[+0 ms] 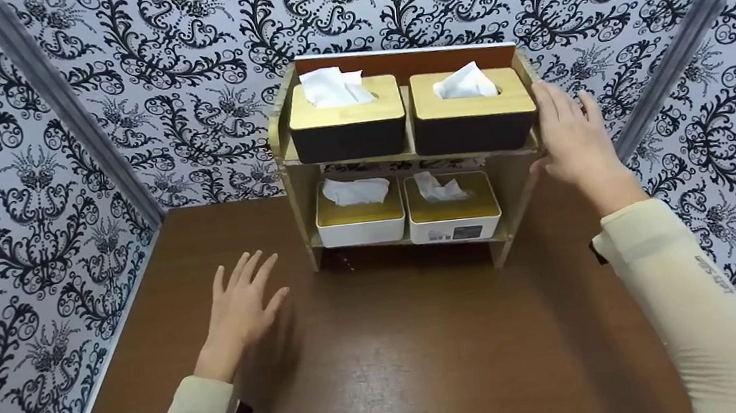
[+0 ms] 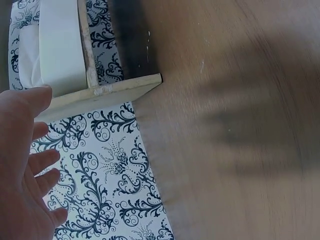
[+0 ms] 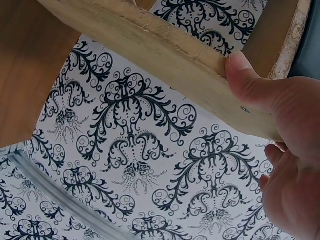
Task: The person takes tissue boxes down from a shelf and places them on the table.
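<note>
A two-tier wooden shelf (image 1: 503,247) stands against the back wall on a brown table. My right hand (image 1: 572,134) is at the shelf's right side panel (image 3: 165,65); the thumb presses the panel's front edge and the fingers lie along its outer face. Two tissue boxes with black sides, a left one (image 1: 348,137) and a right one (image 1: 475,130), fill the upper tier. Below sit two white tissue boxes, one left (image 1: 362,233) and one right (image 1: 456,228). My left hand (image 1: 242,308), fingers spread and holding nothing, hovers over the table left of the shelf.
Patterned wallpaper (image 1: 194,115) covers the walls around the brown table (image 1: 384,355). Grey strips (image 1: 67,108) run up the corners. White tissues stick out of all the boxes. The shelf's left side panel (image 2: 115,92) shows in the left wrist view.
</note>
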Available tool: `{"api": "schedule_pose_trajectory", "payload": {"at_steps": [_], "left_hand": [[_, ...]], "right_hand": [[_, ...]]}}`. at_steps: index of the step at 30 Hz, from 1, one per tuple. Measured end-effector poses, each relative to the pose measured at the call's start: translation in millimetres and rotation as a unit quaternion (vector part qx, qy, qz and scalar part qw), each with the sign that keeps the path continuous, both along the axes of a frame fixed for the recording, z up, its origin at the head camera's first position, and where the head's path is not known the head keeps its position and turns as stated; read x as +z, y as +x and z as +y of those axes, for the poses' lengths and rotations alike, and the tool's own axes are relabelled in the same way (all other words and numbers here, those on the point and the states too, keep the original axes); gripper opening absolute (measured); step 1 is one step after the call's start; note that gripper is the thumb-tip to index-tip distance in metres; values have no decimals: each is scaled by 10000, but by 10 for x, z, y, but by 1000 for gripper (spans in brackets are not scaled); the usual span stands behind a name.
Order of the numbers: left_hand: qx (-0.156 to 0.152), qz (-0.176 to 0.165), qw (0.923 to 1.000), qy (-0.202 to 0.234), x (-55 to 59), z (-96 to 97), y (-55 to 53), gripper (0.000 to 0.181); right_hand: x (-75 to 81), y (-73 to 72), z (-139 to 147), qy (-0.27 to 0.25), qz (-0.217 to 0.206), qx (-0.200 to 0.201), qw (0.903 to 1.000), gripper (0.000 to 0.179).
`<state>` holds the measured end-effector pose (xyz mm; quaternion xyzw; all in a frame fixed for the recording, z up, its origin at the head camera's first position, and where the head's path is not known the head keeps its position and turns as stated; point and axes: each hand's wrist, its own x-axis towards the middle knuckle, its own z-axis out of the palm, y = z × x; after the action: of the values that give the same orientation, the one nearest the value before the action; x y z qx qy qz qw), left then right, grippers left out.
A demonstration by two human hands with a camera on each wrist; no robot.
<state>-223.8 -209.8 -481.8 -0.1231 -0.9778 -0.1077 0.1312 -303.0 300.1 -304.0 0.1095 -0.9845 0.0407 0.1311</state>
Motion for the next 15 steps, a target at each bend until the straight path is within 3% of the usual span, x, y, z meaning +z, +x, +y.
{"api": "schedule_pose_trajectory", "payload": {"at_steps": [15], "left_hand": [[29, 116, 9999, 4, -19, 60, -1, 60]], "right_hand": [[8, -196, 60, 163, -113, -74, 9998, 127]]}}
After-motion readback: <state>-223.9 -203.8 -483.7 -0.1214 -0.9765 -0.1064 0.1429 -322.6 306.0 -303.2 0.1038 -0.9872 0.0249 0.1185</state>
